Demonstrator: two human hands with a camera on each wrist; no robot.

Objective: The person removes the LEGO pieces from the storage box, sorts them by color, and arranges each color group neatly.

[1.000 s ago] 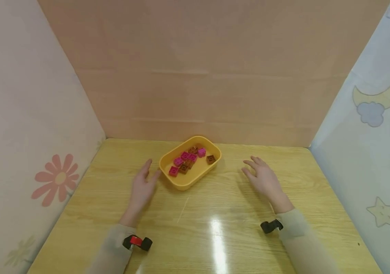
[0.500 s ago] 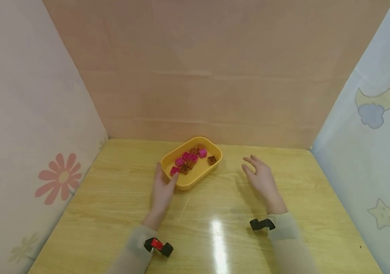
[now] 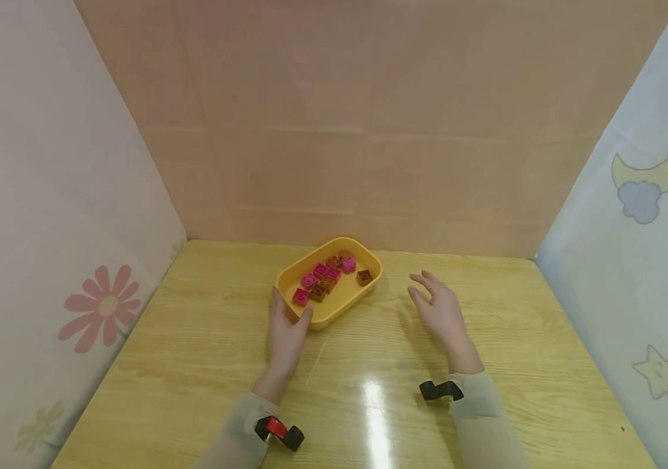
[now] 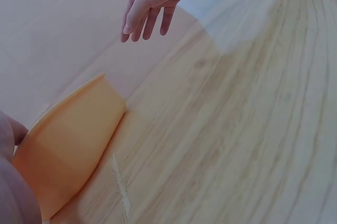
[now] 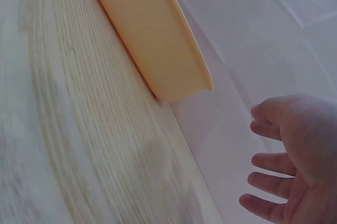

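A yellow plastic tray (image 3: 352, 301) lies at a slant on the table, near the back wall. Several pink building bricks (image 3: 309, 281) and brown building bricks (image 3: 365, 277) are loose inside it. My left hand (image 3: 288, 335) grips the tray's near-left end, thumb along the front rim and fingers on the left side. Part of the left hand (image 4: 13, 176) shows beside the tray's wall (image 4: 79, 140) in the left wrist view; its fingertips are hidden. Right of the tray, my right hand (image 3: 442, 314) hovers apart from it, fingers loosely bent, holding nothing.
The wooden table (image 3: 193, 339) meets a plain tan back wall (image 3: 334, 163) close behind the tray. Side panels with a flower print (image 3: 107, 306) and a moon print (image 3: 662, 166) border it left and right. Each wrist wears a black camera mount (image 3: 442, 391).
My left hand has moved right and come onto the tray's near-left end, taking hold there. The right hand has drifted slightly left. The tray and bricks look the same.
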